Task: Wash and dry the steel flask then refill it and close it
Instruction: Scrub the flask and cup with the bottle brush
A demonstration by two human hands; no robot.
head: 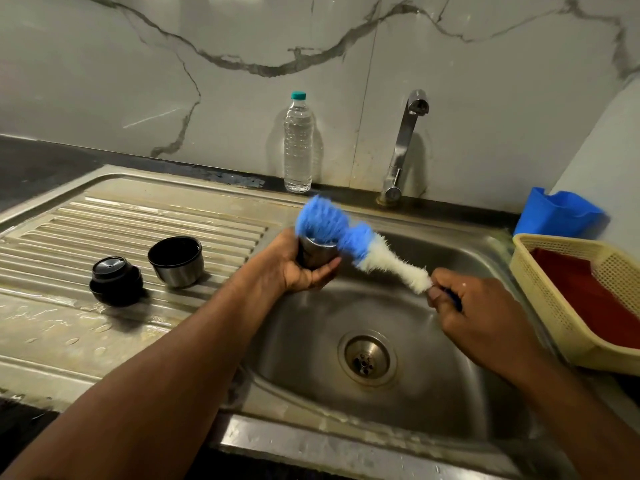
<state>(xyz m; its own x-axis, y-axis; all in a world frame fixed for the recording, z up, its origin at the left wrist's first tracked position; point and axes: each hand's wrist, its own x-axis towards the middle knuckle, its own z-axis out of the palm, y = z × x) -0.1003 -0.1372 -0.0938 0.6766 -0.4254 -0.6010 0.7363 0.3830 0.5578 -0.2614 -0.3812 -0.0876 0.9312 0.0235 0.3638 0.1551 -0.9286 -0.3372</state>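
My left hand grips the steel flask over the sink basin, its body mostly hidden by my fingers. My right hand holds the blue handle of a bottle brush with blue and white bristles. The blue bristle head lies against the flask's top end. On the ribbed drainboard to the left stand the flask's steel cup lid, mouth up, and its black stopper.
A clear water bottle with a teal cap stands at the wall behind the sink. The tap rises at the back right, with no water running. A yellow basket holding a red cloth and a blue container sit on the right.
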